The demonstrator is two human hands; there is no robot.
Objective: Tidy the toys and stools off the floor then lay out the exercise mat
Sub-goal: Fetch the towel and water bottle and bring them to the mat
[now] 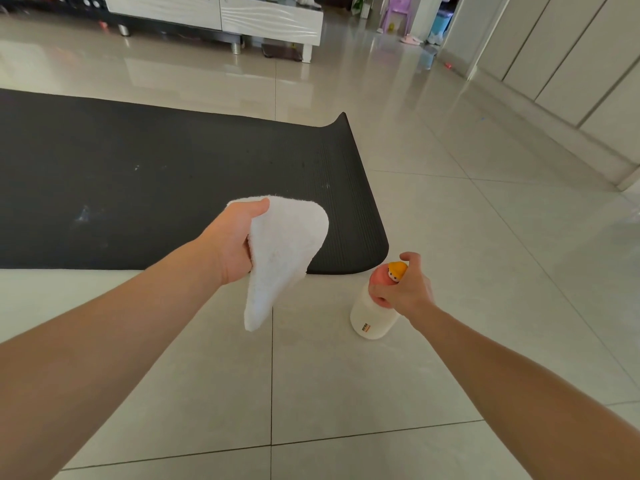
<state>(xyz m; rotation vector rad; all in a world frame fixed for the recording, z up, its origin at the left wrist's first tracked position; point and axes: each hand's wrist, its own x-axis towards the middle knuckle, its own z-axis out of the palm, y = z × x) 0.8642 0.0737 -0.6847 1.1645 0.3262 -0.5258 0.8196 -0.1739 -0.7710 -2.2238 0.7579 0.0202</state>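
From the head view, I judge the task close to finished: the exercise mat (166, 188) lies unrolled and flat on the tiled floor (346, 393), and I see no stools or toys on the floor around it. Far back, near a doorway, a purple child's chair (398, 13) stands beside some small things I cannot make out, so I cannot say the tidying is complete there.

The mat's long axis runs left to right across the view, its rounded end pointing right and its other end passing out of view at the left. The far right corner curls up a little and may need pressing down.

My left hand (235, 240) holds a white towel (280, 258) in a closed grip, thumb on top, the cloth hanging over the mat's near edge. My right hand (401, 289) grips the top of a white bottle (372, 317) standing on the floor just beside the mat's near right corner, fingers curled round its pink cap.
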